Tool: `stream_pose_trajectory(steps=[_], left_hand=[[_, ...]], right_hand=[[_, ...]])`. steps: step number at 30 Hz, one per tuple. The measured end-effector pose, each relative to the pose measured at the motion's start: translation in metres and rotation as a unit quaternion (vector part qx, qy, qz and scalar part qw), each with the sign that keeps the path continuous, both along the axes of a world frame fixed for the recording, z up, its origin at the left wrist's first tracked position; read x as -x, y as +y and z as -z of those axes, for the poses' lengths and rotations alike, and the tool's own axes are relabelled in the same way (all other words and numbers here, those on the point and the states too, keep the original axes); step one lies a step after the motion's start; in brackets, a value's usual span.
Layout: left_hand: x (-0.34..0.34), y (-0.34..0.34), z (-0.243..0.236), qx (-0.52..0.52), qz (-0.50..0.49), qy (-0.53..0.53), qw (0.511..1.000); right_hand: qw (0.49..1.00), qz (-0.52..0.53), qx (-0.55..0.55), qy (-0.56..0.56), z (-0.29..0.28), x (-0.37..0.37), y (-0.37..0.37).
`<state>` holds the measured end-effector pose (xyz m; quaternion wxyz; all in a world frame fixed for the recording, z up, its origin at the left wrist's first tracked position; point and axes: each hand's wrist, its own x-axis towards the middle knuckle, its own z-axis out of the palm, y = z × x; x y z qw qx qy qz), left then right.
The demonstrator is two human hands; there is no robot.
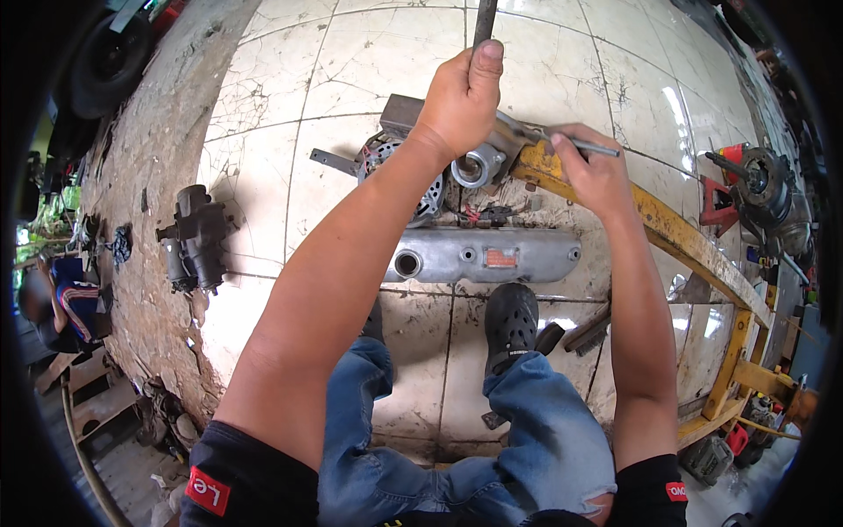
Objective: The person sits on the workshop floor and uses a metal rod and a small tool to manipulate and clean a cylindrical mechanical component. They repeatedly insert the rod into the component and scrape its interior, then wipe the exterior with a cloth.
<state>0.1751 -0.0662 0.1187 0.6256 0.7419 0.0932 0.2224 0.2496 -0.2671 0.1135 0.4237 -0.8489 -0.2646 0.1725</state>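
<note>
My left hand (461, 101) is closed round a dark metal bar (484, 22) that rises past the top edge, thumb lying along it. To its right, my right hand (594, 171) is closed on a thin grey metal rod (595, 147), which points toward a worn joint on a yellow steel beam (650, 211). Beneath my left hand lies a round grey metal housing (479, 167) with a bore. A dark squarish steel block (399, 114) sits just left of that hand. An alternator-like part (428, 206) is partly hidden behind my left forearm.
A long silver valve cover (492, 255) lies before my feet. Left stands a dark gearbox-like part (195, 237); right, a red stand (718, 206) and a hub-like assembly (764, 189). A wire brush (588, 334) lies near my right shoe (511, 321). Another person (66, 299) sits far left.
</note>
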Motion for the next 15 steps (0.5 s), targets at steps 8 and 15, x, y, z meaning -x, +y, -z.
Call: stream_pose_trajectory(steps=[8,15], left_hand=[[-0.007,-0.001,0.005,-0.003,0.0,-0.019,1.0],[-0.008,-0.007,-0.003,-0.021,-0.016,-0.018,0.999]], right_hand=[[0.999,-0.025,0.03,0.033,0.019,-0.006,0.009],[0.997,-0.055,-0.031,-0.037,0.016,0.001,0.034]])
